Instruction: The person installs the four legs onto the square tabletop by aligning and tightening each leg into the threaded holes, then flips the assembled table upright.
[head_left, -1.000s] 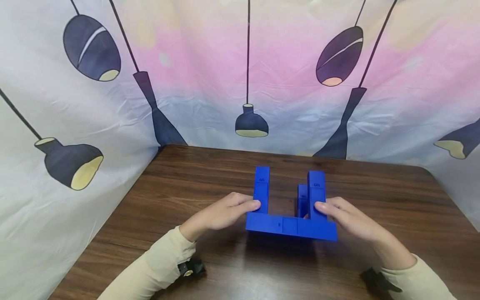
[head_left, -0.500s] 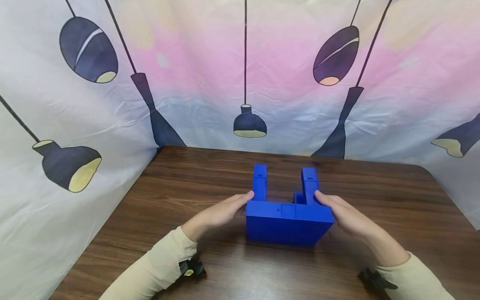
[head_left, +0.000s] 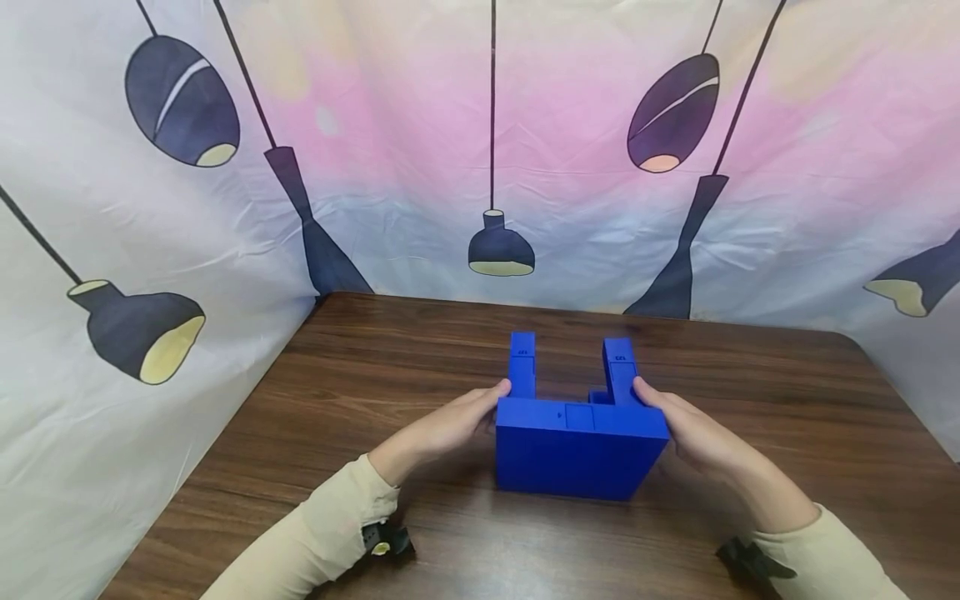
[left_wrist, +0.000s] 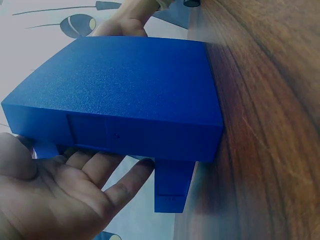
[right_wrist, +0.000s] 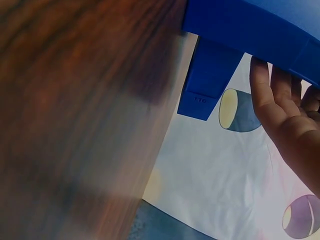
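Observation:
A blue stool-shaped piece (head_left: pixel 577 458), a flat slab with block legs, stands on the slab's edge on the table. Its broad face is toward me and its legs point away. My left hand (head_left: pixel 450 421) holds its left side, thumb by the upper left leg (head_left: pixel 522 367). In the left wrist view that hand's fingers (left_wrist: pixel 122 190) reach behind the slab among the legs. My right hand (head_left: pixel 701 429) grips the right side, thumb against the upper right leg (head_left: pixel 619 367). The right wrist view shows its fingers (right_wrist: pixel 260 82) behind the slab, near a lower leg (right_wrist: pixel 202 90).
The dark wooden table (head_left: pixel 375 358) reaches back to a hanging cloth (head_left: pixel 420 167) printed with lamps. Another cloth side (head_left: pixel 90 450) borders the table on the left. Black straps with devices (head_left: pixel 386 537) sit at both wrists.
Both hands have tipped the blue stool-shaped piece so that its broad face now shows toward me and its lower edge meets the table. Over the last half second it has hardly moved.

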